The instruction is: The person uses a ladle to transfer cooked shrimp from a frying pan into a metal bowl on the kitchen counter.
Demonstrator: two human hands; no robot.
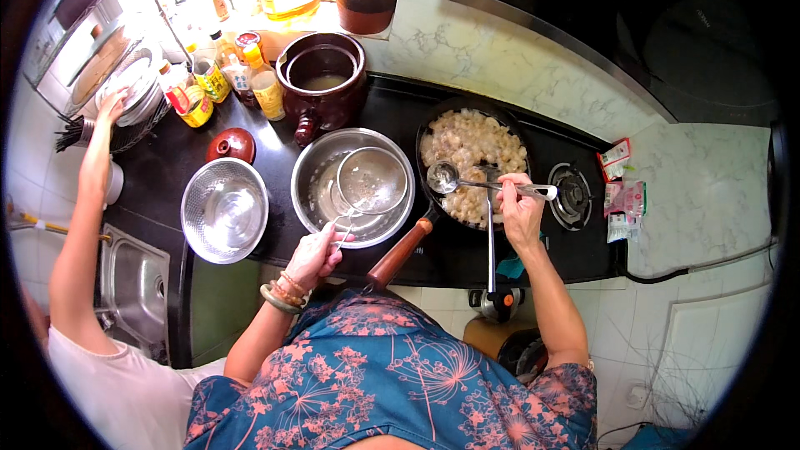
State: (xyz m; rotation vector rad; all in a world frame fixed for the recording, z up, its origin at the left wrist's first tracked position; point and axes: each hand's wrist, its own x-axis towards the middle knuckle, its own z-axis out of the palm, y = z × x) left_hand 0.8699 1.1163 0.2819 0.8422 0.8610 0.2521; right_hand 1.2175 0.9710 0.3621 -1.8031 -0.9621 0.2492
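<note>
My left hand grips the wire handle of a fine-mesh skimmer. Its round mesh hangs over a steel basin with some cloudy liquid in the bottom. A metal ladle is in my right hand, its bowl above the near-left part of a wok. Pale chunks of food in bubbling liquid fill much of the wok. A spatula rests in the wok with its long handle pointing towards me. The wok's wooden handle also points my way.
Left of the basin are a perforated metal bowl and a brown lid. Behind stand a dark clay pot and several sauce bottles. At far left, another person's hand touches stacked plates. A range hood overhangs the right.
</note>
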